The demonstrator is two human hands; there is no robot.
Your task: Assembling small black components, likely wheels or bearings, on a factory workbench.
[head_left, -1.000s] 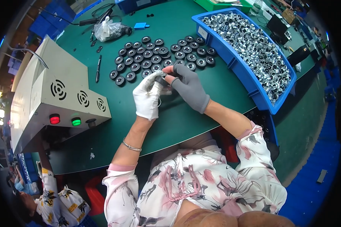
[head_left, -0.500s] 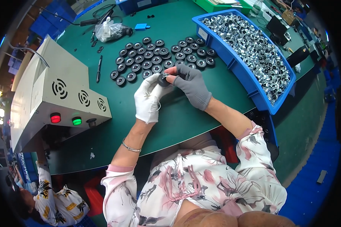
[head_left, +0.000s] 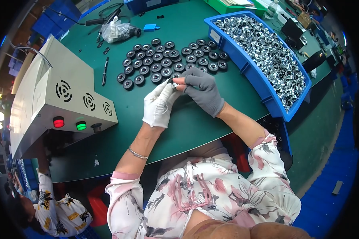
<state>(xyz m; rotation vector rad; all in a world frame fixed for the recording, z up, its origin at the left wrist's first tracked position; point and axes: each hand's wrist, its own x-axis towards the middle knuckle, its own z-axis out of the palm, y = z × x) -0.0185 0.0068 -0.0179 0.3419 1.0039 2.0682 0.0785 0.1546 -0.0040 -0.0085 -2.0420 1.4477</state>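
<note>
My two hands meet over the green table. My left hand (head_left: pixel 158 104), in a white glove, is closed on a small black wheel (head_left: pixel 170 81), mostly hidden by fingers. My right hand (head_left: pixel 203 91), in a grey glove with bare thumb and fingertip, pinches a small silvery metal part (head_left: pixel 174 85) against that wheel. How far the two fit together cannot be made out. Just beyond my hands, many similar black wheels (head_left: pixel 155 77) with shiny centres lie in loose rows, some resting on others.
A blue bin (head_left: pixel 243 68) full of silvery metal parts stands at the right. At the left is a cream machine (head_left: pixel 73 71) with red and green lights. A black pen (head_left: pixel 105 71), a plastic bag (head_left: pixel 115 32) and a blue tag (head_left: pixel 150 27) lie on the table. Another person (head_left: pixel 64 211) sits lower left.
My hands stay together. The wheel has turned between my fingers, its dark face now less visible, and the silvery part shows lower, between my right thumb and finger.
</note>
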